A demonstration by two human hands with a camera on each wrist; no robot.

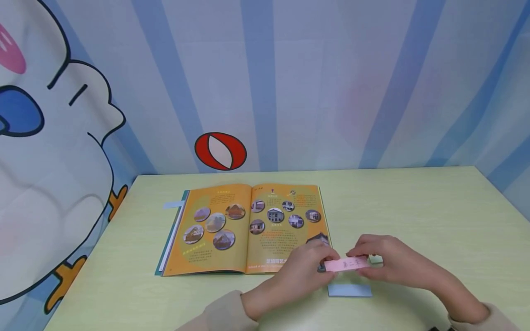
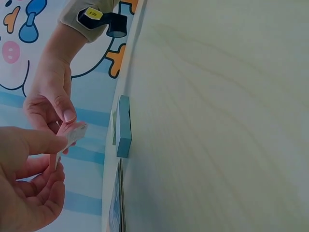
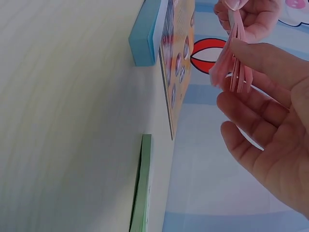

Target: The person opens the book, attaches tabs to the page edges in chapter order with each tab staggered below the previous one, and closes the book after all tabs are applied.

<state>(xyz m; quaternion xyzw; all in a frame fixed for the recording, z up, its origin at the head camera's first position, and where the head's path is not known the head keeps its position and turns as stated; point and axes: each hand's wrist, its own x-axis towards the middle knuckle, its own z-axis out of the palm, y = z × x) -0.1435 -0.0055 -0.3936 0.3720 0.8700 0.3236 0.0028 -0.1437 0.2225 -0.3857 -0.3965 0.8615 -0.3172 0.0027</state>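
A narrow pink pad of sticky notes (image 1: 347, 265) with dark handwriting on its face is held between both hands, above the table. My left hand (image 1: 304, 266) pinches its left end, next to the book's lower right corner. The right hand (image 1: 399, 263) has thumb and fingers on the other end. Its leaves are spread apart in the right wrist view, where the pink pad (image 3: 235, 65) hangs loose at the edges. Below the hands lies a blue pad (image 1: 349, 290). Behind the right fingers a green pad (image 1: 376, 260) is mostly hidden; more of the green pad (image 3: 141, 186) shows in the right wrist view.
An open book (image 1: 219, 257) with orange pages and round photos lies left of the hands. A pale blue tab (image 1: 173, 204) sticks out from its left edge. The light table (image 1: 414, 202) meets a striped wall (image 1: 306, 92) at the back.
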